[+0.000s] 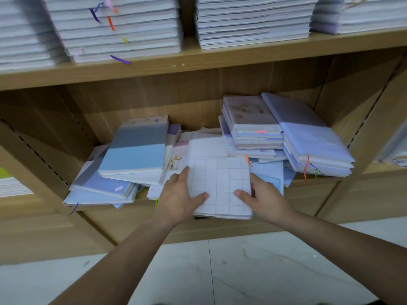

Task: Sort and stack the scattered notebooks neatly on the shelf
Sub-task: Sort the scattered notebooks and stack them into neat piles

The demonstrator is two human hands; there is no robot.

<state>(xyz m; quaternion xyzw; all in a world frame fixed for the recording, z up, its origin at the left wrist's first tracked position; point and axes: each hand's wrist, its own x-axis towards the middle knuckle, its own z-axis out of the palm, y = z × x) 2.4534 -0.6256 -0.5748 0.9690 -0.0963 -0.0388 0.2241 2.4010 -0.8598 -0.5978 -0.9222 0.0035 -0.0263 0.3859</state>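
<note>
A white notebook with a grid cover (220, 183) lies at the front middle of the lower wooden shelf (198, 225), on top of a thin pile. My left hand (178, 194) grips its left edge, thumb on the cover. My right hand (262, 197) grips its right edge the same way. Left of them a blue and grey notebook (136, 148) tops a slanted heap of notebooks. At the back right sits a short stack (253, 122), and a lilac-blue stack (312, 137) leans beside it.
The upper shelf (198, 60) carries tall neat stacks of white notebooks (114, 29) with coloured ribbon markers. Wooden side panels (361, 119) bound the compartment on both sides. Below lies a pale tiled floor (220, 271). More notebooks show at the far right edge (396, 153).
</note>
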